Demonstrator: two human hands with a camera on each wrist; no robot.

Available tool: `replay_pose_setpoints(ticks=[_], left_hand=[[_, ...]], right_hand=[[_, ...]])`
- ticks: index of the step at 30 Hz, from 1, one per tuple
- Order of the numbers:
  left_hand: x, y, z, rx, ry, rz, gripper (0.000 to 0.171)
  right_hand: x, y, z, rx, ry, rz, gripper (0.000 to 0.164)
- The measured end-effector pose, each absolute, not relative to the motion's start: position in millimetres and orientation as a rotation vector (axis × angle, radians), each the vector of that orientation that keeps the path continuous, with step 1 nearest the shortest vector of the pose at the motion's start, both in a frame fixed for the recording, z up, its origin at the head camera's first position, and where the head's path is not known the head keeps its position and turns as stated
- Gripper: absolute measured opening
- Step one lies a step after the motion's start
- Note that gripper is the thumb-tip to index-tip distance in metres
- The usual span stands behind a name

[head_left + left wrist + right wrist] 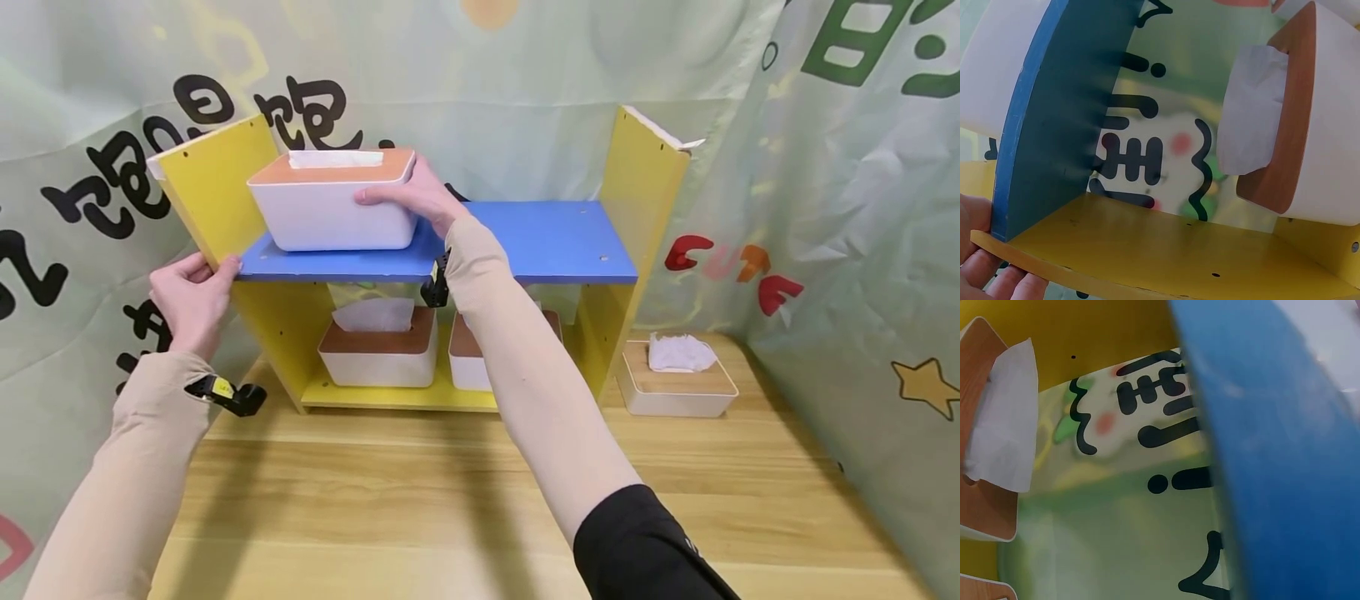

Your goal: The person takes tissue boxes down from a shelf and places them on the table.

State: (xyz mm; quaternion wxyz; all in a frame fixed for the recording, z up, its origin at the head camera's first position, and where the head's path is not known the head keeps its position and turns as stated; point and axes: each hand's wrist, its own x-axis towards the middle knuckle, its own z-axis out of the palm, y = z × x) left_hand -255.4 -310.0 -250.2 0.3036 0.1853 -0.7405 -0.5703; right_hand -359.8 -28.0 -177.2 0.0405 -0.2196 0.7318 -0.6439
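Observation:
In the head view a white tissue box with a wood-coloured lid and a tissue showing on top stands on the left part of the blue shelf board. My right hand grips its right end, thumb along the front face, other fingers mostly hidden behind. My left hand holds the front edge of the yellow side panel, thumb beside the blue board's left corner. The left wrist view shows fingers curled around that panel's edge. No right-hand fingers are plain in the right wrist view.
Below the blue board, two tissue boxes, a left one and a partly covered right one, sit on the yellow bottom board. Another tissue box stands on the wooden table right of the shelf. A printed cloth hangs behind.

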Motion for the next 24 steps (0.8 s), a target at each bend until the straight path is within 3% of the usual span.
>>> replay_pose_setpoints(ticks=[7, 14, 24], left_hand=[[-257.3, -311.0, -251.3, 0.5, -1.983, -1.486, 0.048], [-253.8, -310.6, -252.8, 0.502, -2.0, -1.474, 0.05], [-255.2, -310.3, -252.8, 0.475, -1.971, -1.49, 0.047]], right_hand=[[-361.1, -28.9, -177.1, -0.692, 2.261, -1.972, 0.059], [-357.9, -29.5, -180.7, -0.568, 2.294, -2.01, 0.08], [-354.2, -28.3, -178.6, -0.614, 2.122, -2.217, 0.073]])
